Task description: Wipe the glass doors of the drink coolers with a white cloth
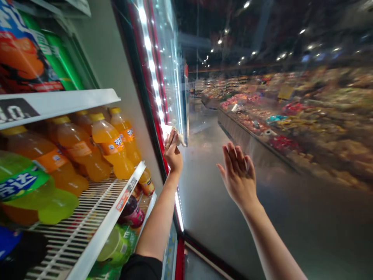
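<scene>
My left hand (174,154) is closed on a crumpled white cloth (181,139), pressed at the lit red door frame (163,149) of a drinks fridge. Part of the cloth sticks out beyond my fingers. To the right, my right hand (239,177) is open, its fingers stretched upward and nothing in it. It is raised in front of the fridge's glass door (215,210); whether the palm touches the glass I cannot tell. A bright strip of lights (151,62) runs along the frame above my left hand.
On the left, a white wire shelf (96,217) bears orange soda bottles (112,144) and a green soda bottle (26,182). Another shelf (58,103) with drink packs is above, more bottles below. Through the glass, a long goods display (291,128) stands blurred.
</scene>
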Demonstrator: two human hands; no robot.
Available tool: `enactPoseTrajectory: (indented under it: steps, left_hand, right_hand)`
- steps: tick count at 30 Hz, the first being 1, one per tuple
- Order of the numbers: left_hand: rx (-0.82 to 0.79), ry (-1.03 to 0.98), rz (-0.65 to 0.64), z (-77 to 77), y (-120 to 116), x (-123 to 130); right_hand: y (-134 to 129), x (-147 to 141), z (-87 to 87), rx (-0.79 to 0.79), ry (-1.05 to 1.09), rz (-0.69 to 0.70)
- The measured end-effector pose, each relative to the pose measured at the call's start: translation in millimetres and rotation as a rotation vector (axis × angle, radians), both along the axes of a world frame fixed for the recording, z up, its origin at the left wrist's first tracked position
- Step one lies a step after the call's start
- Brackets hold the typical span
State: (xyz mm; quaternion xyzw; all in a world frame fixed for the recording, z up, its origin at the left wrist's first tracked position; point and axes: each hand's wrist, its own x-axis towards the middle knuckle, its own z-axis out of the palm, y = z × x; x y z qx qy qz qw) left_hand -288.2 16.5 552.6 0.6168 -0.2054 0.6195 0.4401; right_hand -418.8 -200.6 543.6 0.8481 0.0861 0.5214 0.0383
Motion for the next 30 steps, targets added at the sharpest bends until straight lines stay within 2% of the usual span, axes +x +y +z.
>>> enactPoseTrajectory:
  steps: [2, 4, 6, 8, 11, 14, 16, 18, 23, 25, 27, 30]
  left_hand:
    - [0.031, -0.015, 0.000, 2.9, -7.1, -3.1]
    - [0.138, -0.038, -0.037, 0.7, -12.6, -8.1]
    - [0.266, -0.066, -0.083, -7.5, -13.4, -13.2]
    - [0.318, -0.082, -0.097, -17.3, -9.3, -16.1]
    - [0.230, -0.029, -0.059, -20.9, -0.5, -14.5]
    - [0.068, 0.068, -0.037, -10.6, 2.3, -9.5]
    - [0.026, 0.115, -0.044, -7.3, 1.8, -7.4]
    - [0.060, 0.156, -0.043, -14.1, 2.3, -7.8]
    - [0.117, 0.222, 0.018, -57.6, 5.3, -19.0]
    - [0.126, 0.216, 0.034, -68.1, 1.0, -25.6]
    - [0.194, 0.172, 0.009, -69.2, -6.2, -31.4]
    - [0.340, 0.126, -0.088, -58.5, -14.5, -35.5]
  right_hand:
    - [-1.0, 0.2, -0.1, 0.002, 0.012, 0.007]
    - [-1.9, 0.4, 0.2, -0.004, 0.006, 0.009]
    - [-2.6, 0.7, 0.6, -0.008, -0.007, 0.009]
    - [-3.2, 1.2, 0.6, -0.002, -0.005, 0.015]
    - [-3.5, 1.8, -0.1, 0.025, 0.014, 0.034]
    - [-3.0, 1.1, -0.7, 0.057, 0.046, 0.048]
    - [-2.5, -0.1, -0.7, 0.074, 0.080, 0.046]
    - [-2.2, -1.0, -0.5, 0.083, 0.101, 0.039]
    - [-3.2, 0.0, -0.1, 0.072, 0.094, 0.029]
    - [-3.8, 1.0, 0.1, 0.072, 0.105, 0.032]
    - [-4.2, 1.9, 0.4, 0.076, 0.112, 0.034]
    - [-4.4, 2.7, 0.6, 0.082, 0.110, 0.029]
